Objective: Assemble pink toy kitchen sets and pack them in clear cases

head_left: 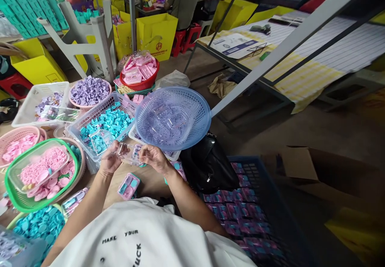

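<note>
Both of my hands are raised over the near side of the table, with a clear plastic cover (127,152) stretched between them. My left hand (110,161) pinches its left end. At the other end, the fingers of my right hand (154,158) are closed on the cover, beside small purple pieces seen through or behind it. Below lies a small pink and teal toy case (129,186) on the tabletop. Just beyond my hands is a blue basket of teal pieces (110,119). A round blue colander (202,132) holding clear plastic parts stands behind my right hand.
On the left, a green basket (11,193) holds pink pieces, near a bowl of purple pieces (90,90). A black bag (207,164) sits at right, above a dark crate (264,179) of packed cases. A slanting pole (288,38) crosses the right. Co-workers sit behind.
</note>
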Demonstrator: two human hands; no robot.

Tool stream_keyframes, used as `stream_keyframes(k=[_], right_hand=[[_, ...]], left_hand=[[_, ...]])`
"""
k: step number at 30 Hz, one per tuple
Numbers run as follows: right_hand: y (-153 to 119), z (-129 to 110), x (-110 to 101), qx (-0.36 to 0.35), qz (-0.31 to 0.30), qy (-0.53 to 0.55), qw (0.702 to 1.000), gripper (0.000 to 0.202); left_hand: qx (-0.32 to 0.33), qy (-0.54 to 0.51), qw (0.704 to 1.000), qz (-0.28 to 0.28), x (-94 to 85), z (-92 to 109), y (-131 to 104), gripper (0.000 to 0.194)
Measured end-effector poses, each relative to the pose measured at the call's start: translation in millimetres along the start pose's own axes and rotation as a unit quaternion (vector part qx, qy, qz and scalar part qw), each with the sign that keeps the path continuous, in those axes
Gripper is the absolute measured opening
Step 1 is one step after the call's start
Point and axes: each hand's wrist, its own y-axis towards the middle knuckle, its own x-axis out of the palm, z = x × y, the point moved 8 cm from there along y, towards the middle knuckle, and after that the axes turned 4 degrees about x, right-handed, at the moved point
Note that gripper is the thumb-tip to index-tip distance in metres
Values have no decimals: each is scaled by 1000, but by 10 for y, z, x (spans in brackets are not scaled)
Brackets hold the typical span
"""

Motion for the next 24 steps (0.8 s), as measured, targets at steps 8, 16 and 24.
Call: stream_keyframes(k=[8, 16, 24], right_hand=[[6, 92, 37, -26, 43, -71, 996, 42], [8, 170, 106, -25, -1, -224, 974, 28], [453, -232, -804, 148, 159, -697, 683, 35]], left_hand=[[-4, -41, 997, 59, -140, -49, -21, 24], [2, 100, 994, 42, -353, 94, -137, 38], [-79, 627, 775, -2, -1450, 195, -709, 41]])
